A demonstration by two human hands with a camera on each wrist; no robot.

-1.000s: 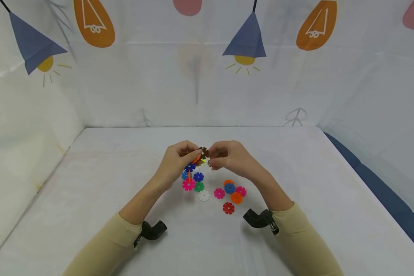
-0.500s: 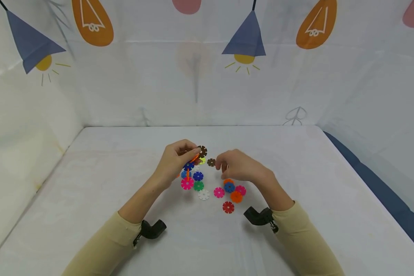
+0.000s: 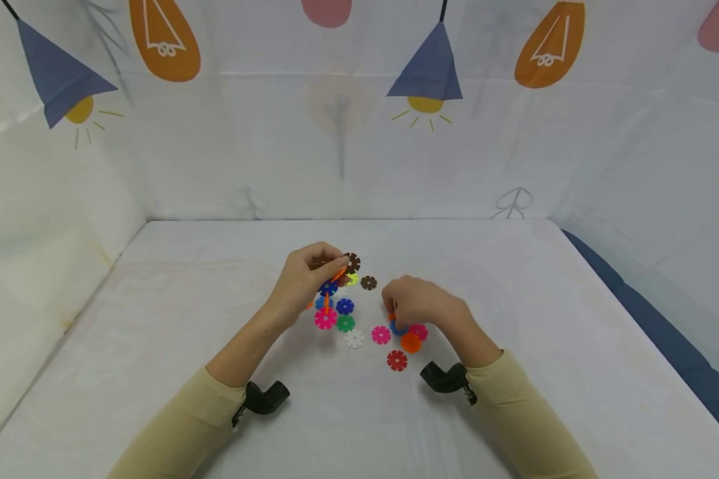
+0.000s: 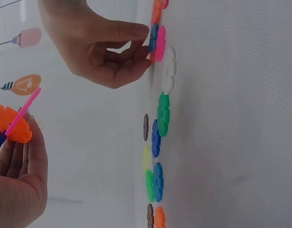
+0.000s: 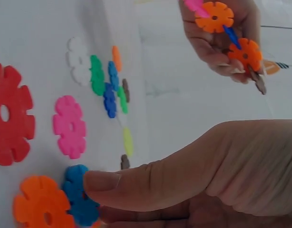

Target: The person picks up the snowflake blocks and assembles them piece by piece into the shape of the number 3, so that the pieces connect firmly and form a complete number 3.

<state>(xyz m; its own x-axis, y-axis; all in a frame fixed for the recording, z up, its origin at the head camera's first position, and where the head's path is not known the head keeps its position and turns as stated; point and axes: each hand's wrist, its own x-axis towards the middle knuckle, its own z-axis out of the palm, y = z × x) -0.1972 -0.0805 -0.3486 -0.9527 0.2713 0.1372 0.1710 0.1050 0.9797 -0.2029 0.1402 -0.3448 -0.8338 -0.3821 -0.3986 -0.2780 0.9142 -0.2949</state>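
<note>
My left hand (image 3: 309,276) pinches a raised chain of notched plastic snowflake discs. Brown (image 3: 353,263), orange (image 5: 214,17), blue (image 3: 327,288) and pink (image 3: 325,319) discs interlock edge to edge in it. Lower and to the right, my right hand (image 3: 422,305) reaches into a small group of loose discs, thumb and fingers bent. Its thumb tip touches a blue disc (image 5: 80,197), which overlaps an orange disc (image 5: 43,204). Whether the fingers grip a disc cannot be told, since the hand covers part of the group in the head view.
Loose discs lie on the white table (image 3: 186,332): red (image 3: 397,360), pink (image 3: 381,334), white (image 3: 354,339), green (image 3: 345,323), dark blue (image 3: 345,306) and brown (image 3: 368,283), among several others. A patterned white curtain (image 3: 245,146) stands behind the table.
My right hand has left the chain, with a loose brown disc now on the table where it was, and has come down to the blue and orange discs. The left hand stays nearly still.
</note>
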